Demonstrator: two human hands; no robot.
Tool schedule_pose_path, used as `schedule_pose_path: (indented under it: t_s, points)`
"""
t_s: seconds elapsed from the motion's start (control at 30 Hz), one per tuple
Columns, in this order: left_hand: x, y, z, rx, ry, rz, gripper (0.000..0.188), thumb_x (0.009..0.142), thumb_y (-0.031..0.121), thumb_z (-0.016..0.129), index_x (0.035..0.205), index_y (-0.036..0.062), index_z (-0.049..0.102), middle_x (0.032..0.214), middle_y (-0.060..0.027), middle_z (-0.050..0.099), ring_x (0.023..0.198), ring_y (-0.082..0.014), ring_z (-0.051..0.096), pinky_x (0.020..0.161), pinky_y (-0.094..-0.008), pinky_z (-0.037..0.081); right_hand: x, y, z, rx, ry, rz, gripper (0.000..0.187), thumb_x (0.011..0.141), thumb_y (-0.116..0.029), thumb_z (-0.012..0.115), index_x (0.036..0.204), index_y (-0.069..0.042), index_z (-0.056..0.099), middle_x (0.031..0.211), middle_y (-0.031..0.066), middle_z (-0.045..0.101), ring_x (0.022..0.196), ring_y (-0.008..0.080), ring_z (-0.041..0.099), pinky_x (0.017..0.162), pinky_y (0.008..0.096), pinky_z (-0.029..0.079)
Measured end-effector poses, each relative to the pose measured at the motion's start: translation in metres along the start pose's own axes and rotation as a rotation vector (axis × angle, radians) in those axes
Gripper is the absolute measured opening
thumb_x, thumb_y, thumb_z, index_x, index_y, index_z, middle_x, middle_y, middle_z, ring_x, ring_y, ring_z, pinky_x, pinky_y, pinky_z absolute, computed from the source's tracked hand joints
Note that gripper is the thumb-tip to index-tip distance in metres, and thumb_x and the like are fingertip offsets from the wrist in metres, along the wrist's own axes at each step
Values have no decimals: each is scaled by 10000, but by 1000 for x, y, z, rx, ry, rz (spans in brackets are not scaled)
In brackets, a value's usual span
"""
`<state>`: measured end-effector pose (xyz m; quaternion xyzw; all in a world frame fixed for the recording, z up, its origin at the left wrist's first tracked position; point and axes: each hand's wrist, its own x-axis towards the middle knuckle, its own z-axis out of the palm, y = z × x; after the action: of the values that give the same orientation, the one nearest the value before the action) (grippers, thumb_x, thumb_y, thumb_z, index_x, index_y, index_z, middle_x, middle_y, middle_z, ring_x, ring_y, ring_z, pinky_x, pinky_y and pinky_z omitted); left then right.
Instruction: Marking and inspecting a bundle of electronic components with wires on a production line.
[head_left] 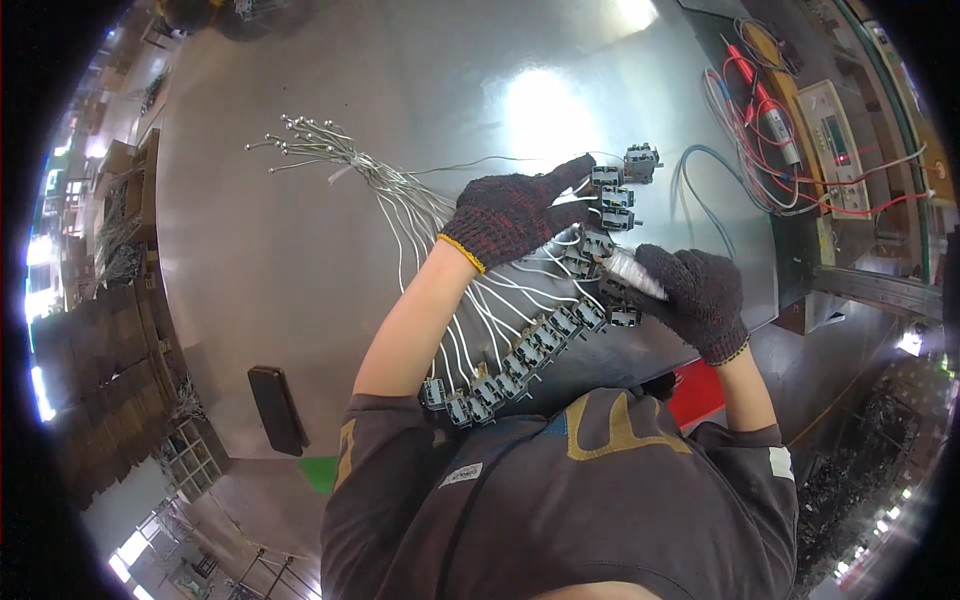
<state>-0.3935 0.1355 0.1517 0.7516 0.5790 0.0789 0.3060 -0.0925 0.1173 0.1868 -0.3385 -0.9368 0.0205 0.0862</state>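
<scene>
Both my hands wear dark knitted gloves. My left hand point(515, 210) reaches over a bundle of white wires point(410, 190), two fingers stretched apart beside a short row of small grey switch-like parts point(617, 197). The wires run from these parts to metal ball-shaped ends point(315, 130) gathered at the upper left. My right hand point(697, 297) is closed round a whitish, roughly cylindrical object point(635, 274), whose kind I cannot make out. Its tip lies next to more grey parts point(580, 262). Further grey parts point(535, 345) form a slanting row along the table's near edge.
A dark phone-like slab point(278, 408) lies at the table's point(230, 250) left. At the right are a red-handled tool point(752, 75), coiled cables point(715, 210) and a pale instrument box point(835, 140) with a lit display. A lone grey part point(641, 162) sits beyond my left fingertips.
</scene>
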Motion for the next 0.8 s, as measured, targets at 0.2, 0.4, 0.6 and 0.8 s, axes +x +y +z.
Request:
schedule_pose_path:
  t_s: [0.2, 0.4, 0.6, 0.8]
  points:
    - [0, 0, 0, -8, -2, 2, 733, 1047, 633, 572, 1690, 359, 350, 1033, -228, 779, 959, -417, 776, 852, -551, 609, 1, 3, -1, -13, -76, -6, 533, 842, -412, 850, 1326, -239, 707, 804, 14, 663, 679, 208, 672, 567, 403, 486]
    - [1, 0, -1, -1, -25, -10, 734, 1050, 630, 567, 1695, 366, 338, 984, -223, 774, 922, -415, 774, 832, -547, 606, 0, 4, -3, -15, -47, -40, 557, 825, -401, 858, 1335, -240, 700, 817, 15, 659, 694, 203, 667, 576, 403, 479]
    - [0, 0, -1, 12, 23, 12, 729, 1046, 618, 582, 1690, 369, 350, 936, -216, 768, 881, -408, 769, 806, -542, 601, 5, -2, -8, -43, -38, -3, 513, 837, -412, 864, 1303, -253, 718, 737, 15, 669, 615, 207, 668, 542, 402, 483]
    - [0, -1, 1, -2, 27, 9, 701, 1035, 614, 604, 1650, 319, 440, 1061, -192, 784, 949, -391, 772, 862, -527, 600, -2, -30, -16, -47, -66, 59, 496, 743, -470, 928, 1143, -232, 757, 706, 4, 659, 608, 231, 671, 579, 399, 514]
